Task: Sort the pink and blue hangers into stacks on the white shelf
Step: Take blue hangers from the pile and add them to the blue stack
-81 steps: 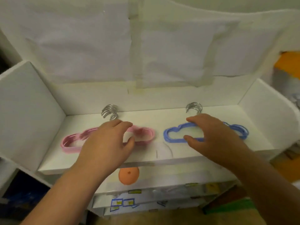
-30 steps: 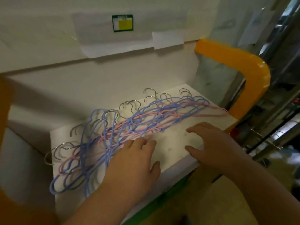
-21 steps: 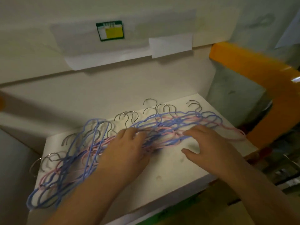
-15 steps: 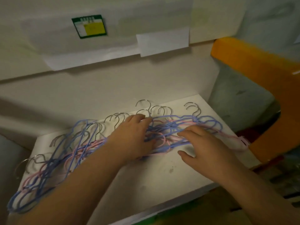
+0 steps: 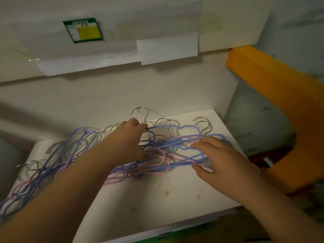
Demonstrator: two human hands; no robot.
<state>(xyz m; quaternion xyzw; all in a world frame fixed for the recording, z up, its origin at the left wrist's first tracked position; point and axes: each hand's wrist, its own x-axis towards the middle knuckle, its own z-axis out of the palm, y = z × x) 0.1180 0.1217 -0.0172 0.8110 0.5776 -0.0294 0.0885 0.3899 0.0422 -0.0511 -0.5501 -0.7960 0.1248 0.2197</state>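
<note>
A tangled pile of several pink hangers (image 5: 162,161) and blue hangers (image 5: 188,128) with metal hooks lies across a white shelf (image 5: 157,193). My left hand (image 5: 130,139) reaches into the middle of the pile, its fingers curled round the neck of a blue hanger just below a raised metal hook (image 5: 140,111). My right hand (image 5: 222,160) is at the right end of the pile and pinches the lower bar of a blue hanger between thumb and fingers. The hanger parts beneath both hands are hidden.
A thick orange bar (image 5: 284,102) runs along the right side of the shelf. Above the shelf, a white panel carries taped paper sheets (image 5: 166,48) and a green and yellow label (image 5: 83,30). The shelf's front part bears only dark smudges.
The view swung from a shelf with separate pink and blue stacks to this mixed pile. Both hands moved forward into the pile, and the left one has taken hold of a blue hanger.
</note>
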